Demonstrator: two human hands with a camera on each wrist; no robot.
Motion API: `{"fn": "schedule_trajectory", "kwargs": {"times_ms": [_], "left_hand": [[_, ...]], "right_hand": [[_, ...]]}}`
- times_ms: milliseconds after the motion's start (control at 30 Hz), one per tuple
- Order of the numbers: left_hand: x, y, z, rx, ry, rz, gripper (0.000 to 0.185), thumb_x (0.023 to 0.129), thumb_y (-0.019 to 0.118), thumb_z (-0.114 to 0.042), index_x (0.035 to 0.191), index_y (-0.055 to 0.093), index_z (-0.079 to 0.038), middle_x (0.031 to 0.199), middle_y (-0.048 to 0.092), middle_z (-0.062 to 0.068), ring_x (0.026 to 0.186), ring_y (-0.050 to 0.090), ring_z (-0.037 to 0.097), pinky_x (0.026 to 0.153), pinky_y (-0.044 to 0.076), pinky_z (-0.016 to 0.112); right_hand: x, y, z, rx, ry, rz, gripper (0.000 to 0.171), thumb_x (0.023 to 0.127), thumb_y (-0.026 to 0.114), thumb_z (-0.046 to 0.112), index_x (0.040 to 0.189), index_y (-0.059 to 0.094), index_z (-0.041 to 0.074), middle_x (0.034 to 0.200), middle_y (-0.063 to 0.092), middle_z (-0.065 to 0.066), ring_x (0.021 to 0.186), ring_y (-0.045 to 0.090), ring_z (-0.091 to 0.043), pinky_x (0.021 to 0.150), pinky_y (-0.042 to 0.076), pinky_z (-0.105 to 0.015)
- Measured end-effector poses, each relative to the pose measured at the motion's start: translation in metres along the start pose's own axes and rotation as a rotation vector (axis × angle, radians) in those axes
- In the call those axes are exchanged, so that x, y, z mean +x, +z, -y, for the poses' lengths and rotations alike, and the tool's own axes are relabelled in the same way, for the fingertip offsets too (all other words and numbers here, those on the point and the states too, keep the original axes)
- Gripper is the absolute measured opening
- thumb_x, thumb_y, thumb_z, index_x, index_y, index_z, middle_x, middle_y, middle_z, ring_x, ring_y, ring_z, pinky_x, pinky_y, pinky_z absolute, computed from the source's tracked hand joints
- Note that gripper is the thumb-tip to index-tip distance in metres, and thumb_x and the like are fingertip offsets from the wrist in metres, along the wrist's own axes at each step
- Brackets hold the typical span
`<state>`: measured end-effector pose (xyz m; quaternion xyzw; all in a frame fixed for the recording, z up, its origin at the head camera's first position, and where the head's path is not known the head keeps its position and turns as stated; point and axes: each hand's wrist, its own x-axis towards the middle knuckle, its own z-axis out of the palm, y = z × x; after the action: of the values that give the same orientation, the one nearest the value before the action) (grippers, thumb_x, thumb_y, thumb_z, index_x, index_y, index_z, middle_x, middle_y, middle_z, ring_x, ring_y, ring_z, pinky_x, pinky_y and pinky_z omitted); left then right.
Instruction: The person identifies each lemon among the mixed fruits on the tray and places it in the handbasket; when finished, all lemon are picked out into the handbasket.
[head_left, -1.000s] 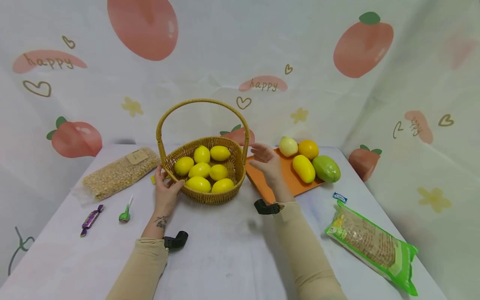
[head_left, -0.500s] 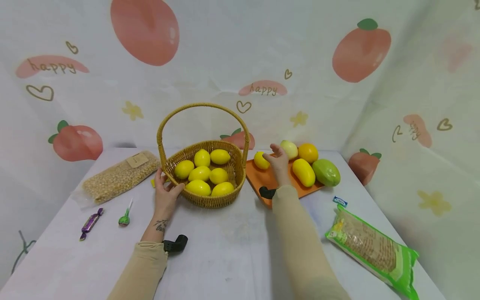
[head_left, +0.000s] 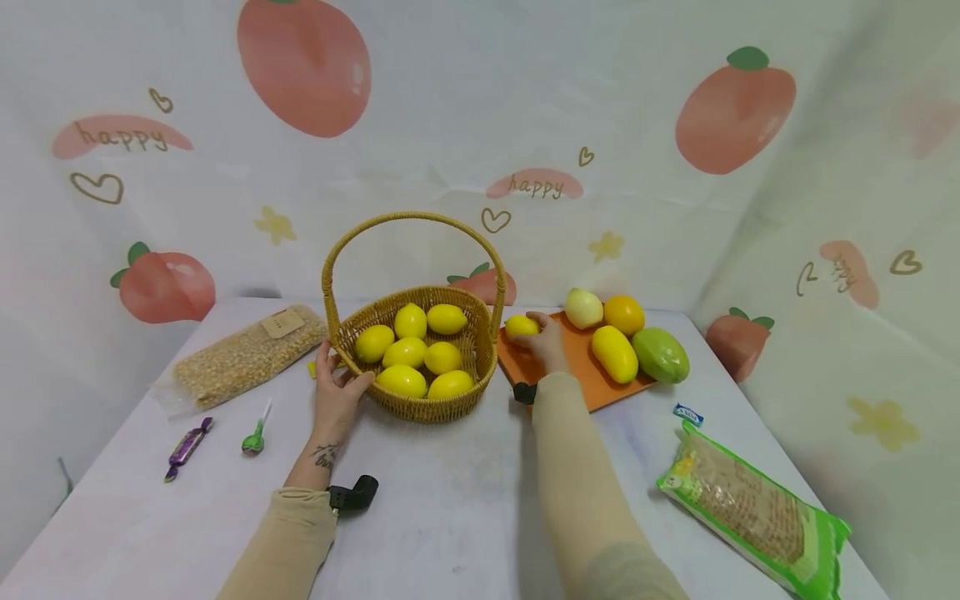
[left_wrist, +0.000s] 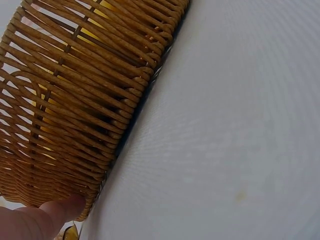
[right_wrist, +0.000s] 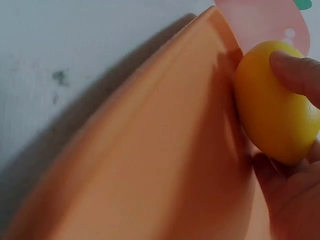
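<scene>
A wicker basket (head_left: 427,406) with a tall handle holds several yellow lemons (head_left: 408,352). My left hand (head_left: 335,392) grips its left rim, thumb on the weave; the left wrist view shows the basket wall (left_wrist: 75,110) with a fingertip at its base. My right hand (head_left: 542,343) is on the orange tray (head_left: 581,375) just right of the basket, its fingers curled round a yellow lemon (head_left: 521,326) at the tray's near-left corner. In the right wrist view the lemon (right_wrist: 275,107) sits in my fingers against the tray (right_wrist: 150,165).
On the tray lie an onion (head_left: 583,307), an orange (head_left: 624,314), a long yellow fruit (head_left: 614,353) and a green mango (head_left: 661,355). A grain bag (head_left: 247,355), two wrapped candies (head_left: 187,442) and a green noodle packet (head_left: 750,512) lie on the white table.
My right hand moved from beside the basket over to the tray and closed round a lemon there. The left hand stayed on the basket rim.
</scene>
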<state>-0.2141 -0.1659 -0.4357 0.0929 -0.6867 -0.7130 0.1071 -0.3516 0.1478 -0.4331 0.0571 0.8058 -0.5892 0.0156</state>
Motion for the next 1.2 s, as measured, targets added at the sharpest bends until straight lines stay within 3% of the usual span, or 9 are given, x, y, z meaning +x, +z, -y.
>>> {"fn": "schedule_trajectory", "kwargs": {"times_ms": [233,533,667,833,1000,1200], "left_hand": [[-0.001,0.0,-0.004,0.004,0.004,0.014,0.09,0.086,0.056,-0.005,0.149,-0.004,-0.028,0.149,0.017,0.016,0.127,0.034,0.034,0.069,0.044,0.008],[0.0,0.0,-0.004,0.012,-0.003,-0.006,0.09,0.085,0.057,-0.005,0.149,-0.003,-0.025,0.148,0.018,0.018,0.126,0.034,0.035,0.069,0.043,0.007],[0.0,0.0,-0.003,0.019,-0.017,-0.006,0.09,0.085,0.056,-0.005,0.149,-0.003,-0.026,0.147,0.018,0.017,0.126,0.034,0.034,0.068,0.043,0.007],[0.001,0.0,-0.003,0.021,-0.021,0.002,0.09,0.085,0.056,-0.006,0.149,-0.003,-0.027,0.148,0.018,0.016,0.125,0.035,0.033,0.069,0.043,0.008],[0.0,-0.001,-0.003,0.02,-0.02,-0.003,0.089,0.085,0.057,-0.006,0.149,-0.002,-0.026,0.148,0.018,0.016,0.125,0.035,0.032,0.07,0.042,0.007],[0.0,-0.001,-0.003,0.022,-0.015,-0.001,0.089,0.085,0.056,-0.006,0.149,-0.002,-0.026,0.148,0.018,0.016,0.125,0.035,0.033,0.069,0.043,0.008]], "right_hand": [[-0.006,-0.015,0.012,0.072,-0.031,-0.007,0.048,0.087,0.06,0.008,0.134,0.047,0.007,0.136,0.046,-0.01,0.127,0.039,-0.025,0.106,0.034,-0.038],[-0.002,-0.015,0.007,-0.125,-0.008,0.102,0.059,0.081,0.069,0.011,0.136,0.046,0.009,0.141,0.042,-0.01,0.128,0.035,-0.026,0.11,0.026,-0.042],[-0.001,-0.02,0.008,-0.07,-0.029,0.066,0.062,0.08,0.069,0.01,0.136,0.045,0.008,0.142,0.04,-0.011,0.125,0.037,-0.027,0.108,0.03,-0.041],[-0.001,-0.039,0.033,0.086,-0.093,0.049,0.064,0.082,0.067,0.009,0.14,0.039,0.009,0.144,0.036,-0.01,0.122,0.041,-0.026,0.102,0.037,-0.039],[-0.005,-0.054,0.067,0.208,-0.199,0.103,0.062,0.083,0.063,0.002,0.14,0.04,0.011,0.142,0.039,-0.008,0.108,0.046,-0.019,0.089,0.043,-0.027],[-0.033,-0.06,0.089,0.238,-0.319,0.208,0.061,0.081,0.062,-0.004,0.138,0.041,0.004,0.132,0.045,-0.007,0.1,0.049,-0.014,0.08,0.046,-0.02]]}}
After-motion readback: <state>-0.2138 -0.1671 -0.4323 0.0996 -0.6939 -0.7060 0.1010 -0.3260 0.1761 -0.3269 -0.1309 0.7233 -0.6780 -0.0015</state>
